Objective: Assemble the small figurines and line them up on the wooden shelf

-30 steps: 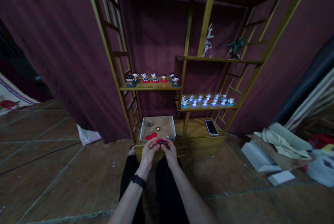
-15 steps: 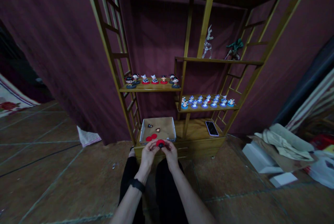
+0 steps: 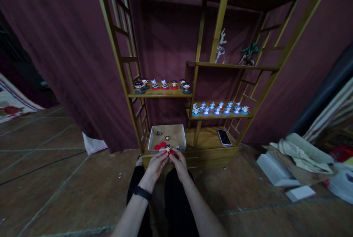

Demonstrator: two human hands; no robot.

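Observation:
Between my two hands, just in front of a shallow box, is a small black-haired figurine (image 3: 167,148) with red at its base. The fingers of my left hand (image 3: 156,165) pinch it from the left. From the right, my right hand (image 3: 179,161) grips it with closed fingertips. The figurine is upright with its face towards me; the fingers partly cover its lower part. Inside the cardboard box (image 3: 176,130) lie two small figurine pieces (image 3: 167,138) and red round discs (image 3: 160,145). A dark band sits on my left wrist.
Several figurines on round bases stand on the left shelf (image 3: 160,95), and several blue-white ones on the lower right shelf (image 3: 220,116). A clear deer ornament (image 3: 220,51) and a green statuette (image 3: 249,53) stand higher. A phone (image 3: 224,137) lies right of the box; white boxes (image 3: 275,169) rest on the floor.
The figurine in my hands has been turned: its red underside faced me before, and now its face shows and it stands upright. Both hands keep hold of it.

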